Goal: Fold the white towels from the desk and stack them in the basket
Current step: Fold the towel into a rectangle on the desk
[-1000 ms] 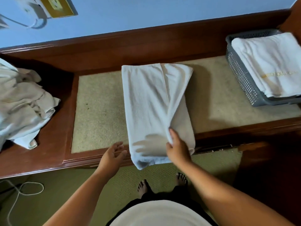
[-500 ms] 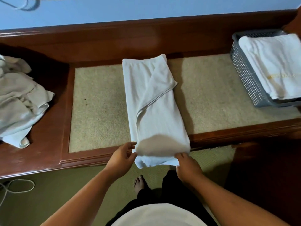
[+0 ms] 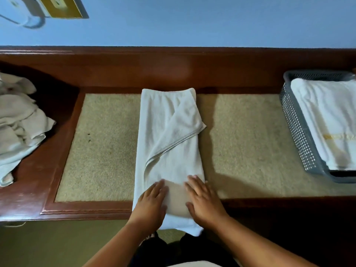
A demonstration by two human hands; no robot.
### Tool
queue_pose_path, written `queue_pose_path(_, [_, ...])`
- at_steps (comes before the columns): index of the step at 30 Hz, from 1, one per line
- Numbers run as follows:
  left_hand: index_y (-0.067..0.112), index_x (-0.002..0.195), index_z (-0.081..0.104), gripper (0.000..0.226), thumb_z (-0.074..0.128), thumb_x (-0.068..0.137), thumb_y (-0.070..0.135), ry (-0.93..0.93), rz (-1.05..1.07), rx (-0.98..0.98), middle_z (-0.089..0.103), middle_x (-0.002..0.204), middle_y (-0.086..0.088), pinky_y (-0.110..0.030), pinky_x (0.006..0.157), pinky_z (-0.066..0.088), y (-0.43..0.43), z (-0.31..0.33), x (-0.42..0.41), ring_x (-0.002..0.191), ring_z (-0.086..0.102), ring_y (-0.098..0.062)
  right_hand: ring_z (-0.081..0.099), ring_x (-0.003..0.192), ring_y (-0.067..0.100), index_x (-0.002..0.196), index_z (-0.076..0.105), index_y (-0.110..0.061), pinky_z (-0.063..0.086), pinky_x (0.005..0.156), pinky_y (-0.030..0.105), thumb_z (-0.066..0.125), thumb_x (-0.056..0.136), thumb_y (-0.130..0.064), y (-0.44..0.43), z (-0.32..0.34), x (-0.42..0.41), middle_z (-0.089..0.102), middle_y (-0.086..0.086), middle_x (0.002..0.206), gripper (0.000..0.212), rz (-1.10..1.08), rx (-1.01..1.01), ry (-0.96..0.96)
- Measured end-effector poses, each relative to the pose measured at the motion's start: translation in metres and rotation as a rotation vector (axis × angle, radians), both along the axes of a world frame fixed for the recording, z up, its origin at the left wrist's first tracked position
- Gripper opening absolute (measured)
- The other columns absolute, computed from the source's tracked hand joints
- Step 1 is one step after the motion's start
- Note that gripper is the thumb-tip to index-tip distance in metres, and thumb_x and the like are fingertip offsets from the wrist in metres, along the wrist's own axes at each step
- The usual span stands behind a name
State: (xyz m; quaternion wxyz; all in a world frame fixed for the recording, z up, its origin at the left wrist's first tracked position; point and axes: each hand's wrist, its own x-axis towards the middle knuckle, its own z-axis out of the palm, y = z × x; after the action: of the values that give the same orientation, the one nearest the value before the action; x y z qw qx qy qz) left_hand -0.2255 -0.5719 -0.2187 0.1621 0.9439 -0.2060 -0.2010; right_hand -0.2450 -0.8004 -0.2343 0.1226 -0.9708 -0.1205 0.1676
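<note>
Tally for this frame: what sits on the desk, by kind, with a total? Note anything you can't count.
Half-folded towel, left hand and right hand flat on it: 1
Heap of crumpled towels, separate towels not countable: 1
Grey basket: 1
Stack of folded towels in the basket, layers unclear: 1
Total: 4

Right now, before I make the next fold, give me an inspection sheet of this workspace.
Surface: wooden desk with beige inlay.
Job's things: white towel folded into a long strip, top flap skewed, near end hanging over the desk edge; grey basket at right holding folded towels; unfolded towel pile at left.
Clutter: nothing seen.
Grippers: left hand and right hand flat on the towel's near end.
Cables: blurred cable by the wall socket.
Surroundings: blue wall, green floor.
</note>
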Motion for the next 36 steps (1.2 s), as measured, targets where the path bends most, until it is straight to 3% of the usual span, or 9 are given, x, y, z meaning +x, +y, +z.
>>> queue_pose_path(3, [0.014, 0.135, 0.058, 0.073, 0.075, 0.066, 0.032, 0.004, 0.000, 0.065, 0.050, 0.150, -0.007, -0.038, 0.100, 0.047, -0.011, -0.007, 0.004, 0.129, 0.058, -0.026, 0.039, 0.144, 0.024, 0.142, 0.054, -0.016, 0.041, 0.111, 0.052, 0.045, 0.080, -0.049, -0.010, -0.003, 0.025, 0.042, 0.006, 0.156, 0.072, 0.059, -0.070, 0.021])
queue_pose_path(6, [0.013, 0.142, 0.050, 0.073, 0.054, 0.075, 0.040, 0.027, 0.009, 0.127, 0.044, 0.155, -0.004, -0.032, 0.113, 0.040, -0.017, -0.008, 0.002, 0.135, 0.053, -0.023, 0.027, 0.150, 0.025, 0.150, 0.044, -0.012, 0.021, 0.117, 0.051, 0.046, 0.083, -0.048, -0.009, -0.008, 0.044, 0.031, 0.009, 0.162, 0.076, 0.046, -0.066, -0.013])
queue_pose_path(10, [0.004, 0.151, 0.038, 0.080, 0.047, 0.085, 0.049, 0.032, 0.111, 0.160, 0.040, 0.157, -0.012, -0.033, 0.117, 0.010, -0.019, -0.016, 0.043, 0.141, 0.041, -0.030, 0.020, 0.152, 0.025, 0.155, 0.033, -0.011, 0.017, 0.115, 0.051, 0.050, 0.085, -0.048, 0.000, -0.014, 0.088, 0.020, 0.010, 0.166, 0.081, 0.002, -0.041, -0.032])
queue_pose_path(16, [0.005, 0.153, 0.036, 0.071, 0.026, 0.102, 0.054, -0.005, 0.074, 0.145, 0.043, 0.154, -0.015, -0.038, 0.119, 0.010, -0.024, -0.040, 0.162, 0.142, 0.041, -0.036, 0.051, 0.135, 0.033, 0.139, 0.058, -0.006, 0.020, 0.120, 0.054, 0.053, 0.090, -0.044, -0.008, -0.033, 0.175, 0.055, 0.015, 0.144, 0.062, -0.047, -0.001, -0.225])
queue_pose_path(18, [0.001, 0.146, 0.047, 0.075, 0.021, 0.102, 0.057, -0.054, 0.096, 0.171, 0.047, 0.150, -0.021, -0.042, 0.119, 0.013, -0.025, -0.048, 0.212, 0.140, 0.043, -0.041, 0.036, 0.146, 0.030, 0.146, 0.050, -0.009, 0.017, 0.122, 0.055, 0.049, 0.093, -0.044, -0.012, -0.033, 0.215, 0.043, 0.014, 0.155, 0.064, -0.066, 0.011, -0.281])
queue_pose_path(21, [0.007, 0.155, 0.032, 0.088, 0.020, 0.094, 0.070, -0.080, 0.144, 0.130, 0.032, 0.161, -0.016, -0.039, 0.122, -0.001, -0.024, -0.048, 0.288, 0.151, 0.021, -0.036, 0.007, 0.155, 0.023, 0.159, 0.023, -0.014, 0.014, 0.121, 0.057, 0.041, 0.091, -0.045, -0.017, -0.028, 0.282, 0.012, 0.005, 0.168, 0.076, -0.135, -0.050, -0.219])
queue_pose_path(27, [0.024, 0.160, -0.003, 0.095, 0.019, 0.086, 0.078, -0.107, 0.112, 0.081, -0.015, 0.166, 0.006, -0.039, 0.121, -0.008, -0.017, -0.059, 0.387, 0.151, -0.019, -0.012, 0.001, 0.155, 0.026, 0.161, 0.009, -0.023, 0.008, 0.121, 0.056, 0.042, 0.086, -0.048, -0.019, -0.036, 0.364, -0.001, 0.003, 0.169, 0.086, -0.291, -0.110, -0.115])
queue_pose_path(33, [0.019, 0.159, -0.010, 0.089, 0.026, 0.095, 0.069, -0.082, 0.206, 0.199, -0.027, 0.163, -0.002, -0.045, 0.123, -0.010, -0.031, -0.048, 0.383, 0.152, -0.023, -0.022, -0.005, 0.155, 0.028, 0.161, -0.002, -0.024, 0.002, 0.122, 0.054, 0.038, 0.093, -0.048, -0.020, -0.017, 0.381, -0.004, 0.010, 0.168, 0.082, -0.382, -0.126, 0.081])
queue_pose_path(36, [0.017, 0.159, -0.013, 0.087, 0.032, 0.100, 0.062, -0.060, 0.299, 0.138, -0.031, 0.161, -0.002, -0.045, 0.123, -0.008, -0.034, -0.033, 0.333, 0.151, -0.025, -0.022, -0.009, 0.154, 0.030, 0.161, 0.008, -0.016, 0.001, 0.122, 0.052, 0.039, 0.097, -0.049, -0.035, 0.007, 0.356, -0.005, 0.012, 0.168, 0.078, -0.494, -0.169, 0.252])
